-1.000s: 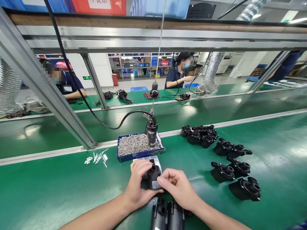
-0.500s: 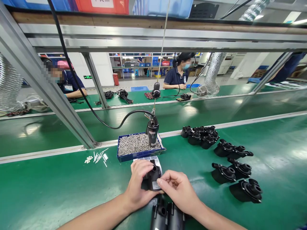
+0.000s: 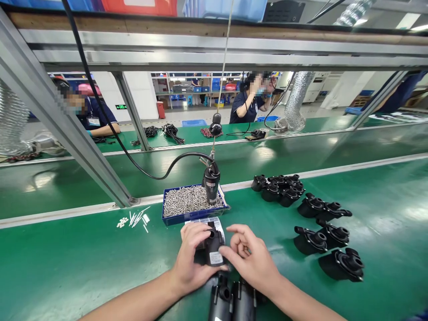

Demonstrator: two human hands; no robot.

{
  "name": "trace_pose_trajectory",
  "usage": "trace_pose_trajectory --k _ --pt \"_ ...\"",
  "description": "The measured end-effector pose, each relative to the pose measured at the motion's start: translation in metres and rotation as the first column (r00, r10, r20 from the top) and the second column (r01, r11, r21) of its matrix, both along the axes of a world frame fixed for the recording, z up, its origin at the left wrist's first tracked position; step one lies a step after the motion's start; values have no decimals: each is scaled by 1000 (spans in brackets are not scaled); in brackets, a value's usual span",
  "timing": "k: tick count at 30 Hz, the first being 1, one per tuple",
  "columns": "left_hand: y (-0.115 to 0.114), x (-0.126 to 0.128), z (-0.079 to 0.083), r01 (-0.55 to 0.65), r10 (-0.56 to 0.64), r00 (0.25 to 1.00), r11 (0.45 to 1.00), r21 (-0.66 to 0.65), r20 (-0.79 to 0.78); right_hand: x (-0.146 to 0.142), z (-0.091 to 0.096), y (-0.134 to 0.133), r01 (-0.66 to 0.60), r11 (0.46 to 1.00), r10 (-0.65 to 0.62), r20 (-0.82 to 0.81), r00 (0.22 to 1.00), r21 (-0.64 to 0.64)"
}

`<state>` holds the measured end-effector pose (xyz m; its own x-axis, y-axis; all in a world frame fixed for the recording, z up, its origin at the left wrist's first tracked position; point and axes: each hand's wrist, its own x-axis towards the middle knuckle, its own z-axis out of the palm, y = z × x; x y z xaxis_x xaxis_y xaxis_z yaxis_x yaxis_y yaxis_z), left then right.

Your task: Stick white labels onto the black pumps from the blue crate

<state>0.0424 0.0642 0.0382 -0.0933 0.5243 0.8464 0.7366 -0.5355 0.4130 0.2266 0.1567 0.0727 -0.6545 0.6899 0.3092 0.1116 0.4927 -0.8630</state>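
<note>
Far to the left of the hands, a green conveyor belt (image 3: 67,249) is running across the view, and a small cluster of white washers (image 3: 122,222) is lying on it, just beside some thin white pins (image 3: 137,219). Beyond the belt, a co-worker (image 3: 92,113) is sitting at another line, well ahead and to the left of the hands.

The person's left hand (image 3: 192,254) is gripping a black plastic housing (image 3: 212,252), with the fingers wrapped over its top and side. The housing is standing between the two hands, its white label (image 3: 216,257) facing the person. A white paper sheet (image 3: 203,224) is lying just ahead of the left hand.

Farther ahead is a blue tray (image 3: 187,215) full of steel screws (image 3: 190,200), with an electric screwdriver (image 3: 211,187) hanging over its right end. Two more black housings (image 3: 232,301) are lying just below the hands, nearest the person.

The right hand (image 3: 249,254) is open narrowly, with its fingers half curled, right beside the label. To its right, more black housings (image 3: 334,240) are sitting in loose rows.
</note>
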Motion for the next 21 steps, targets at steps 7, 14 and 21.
trace_pose_trajectory --k 7,14,21 --pt "-2 10 4 19 -16 995 999 28 -101 -9 3 -9 -59 998 56 240 969 7" --pt "-6 7 3 -58 62 992 998 34 -111 3 26 -23 3 983 -56 280 958 185" --pt "3 -15 -3 -167 175 981 981 95 -79 9 -49 -71 116 816 -240 150 959 566"
